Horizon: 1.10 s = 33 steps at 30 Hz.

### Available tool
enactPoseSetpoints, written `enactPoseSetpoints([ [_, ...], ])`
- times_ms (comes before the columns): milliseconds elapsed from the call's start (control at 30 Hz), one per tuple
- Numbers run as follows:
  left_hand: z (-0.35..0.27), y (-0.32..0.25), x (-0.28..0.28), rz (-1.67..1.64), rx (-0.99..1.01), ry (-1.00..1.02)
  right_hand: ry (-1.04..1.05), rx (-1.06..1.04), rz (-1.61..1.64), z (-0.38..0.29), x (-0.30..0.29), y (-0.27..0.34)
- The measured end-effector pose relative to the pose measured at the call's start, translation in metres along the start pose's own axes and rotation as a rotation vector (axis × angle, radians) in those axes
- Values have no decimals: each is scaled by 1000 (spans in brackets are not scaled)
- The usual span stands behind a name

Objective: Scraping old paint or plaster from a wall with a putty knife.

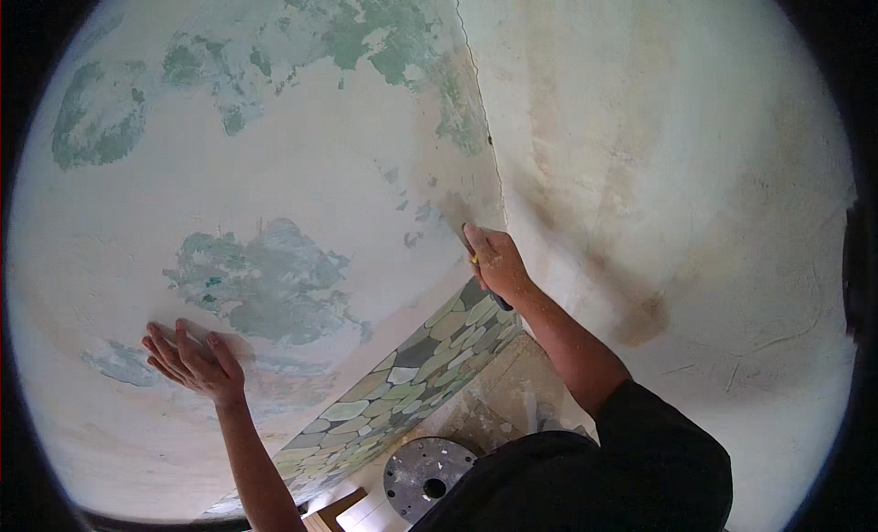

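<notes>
My right hand (pixel 501 261) is closed around the dark handle of a scraper or putty knife (pixel 504 301), which has a small yellow part. Its blade points up and left near the wall corner and is hard to make out. My left hand (pixel 199 364), palm towards the wall, fingers spread, is at the plastered wall (pixel 295 161) and holds no tool; whether it touches the surface I cannot tell. Just above it is a green patch (pixel 274 285) where the pale coating is gone. More green patches (pixel 381 34) show higher up.
A jagged crack (pixel 480 93) runs down the corner, with a stained wall (pixel 638 154) to the right. Below the left wall lies a band of stone-pattern covering (pixel 405 381). Near my body stand a round metal disc with holes (pixel 418 467) and a wooden edge (pixel 336 511).
</notes>
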<state>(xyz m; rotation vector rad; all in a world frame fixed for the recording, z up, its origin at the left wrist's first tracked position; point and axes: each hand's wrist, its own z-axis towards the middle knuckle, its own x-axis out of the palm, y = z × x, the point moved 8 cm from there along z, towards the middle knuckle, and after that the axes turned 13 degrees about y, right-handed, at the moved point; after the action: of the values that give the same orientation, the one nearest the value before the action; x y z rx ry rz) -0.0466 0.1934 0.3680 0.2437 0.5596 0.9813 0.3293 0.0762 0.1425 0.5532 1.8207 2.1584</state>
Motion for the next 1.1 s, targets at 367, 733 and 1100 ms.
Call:
enactPoseSetpoints([
  [367,-1,3,1,15,-11,4,-52,-56,-55,-3,-17,6],
  [733,-3,0,0,20,10,15,26,-43,-42,17,-8,36],
  [1100,-3,1,2,2,-3,9,27,-8,29,26,-6,34],
])
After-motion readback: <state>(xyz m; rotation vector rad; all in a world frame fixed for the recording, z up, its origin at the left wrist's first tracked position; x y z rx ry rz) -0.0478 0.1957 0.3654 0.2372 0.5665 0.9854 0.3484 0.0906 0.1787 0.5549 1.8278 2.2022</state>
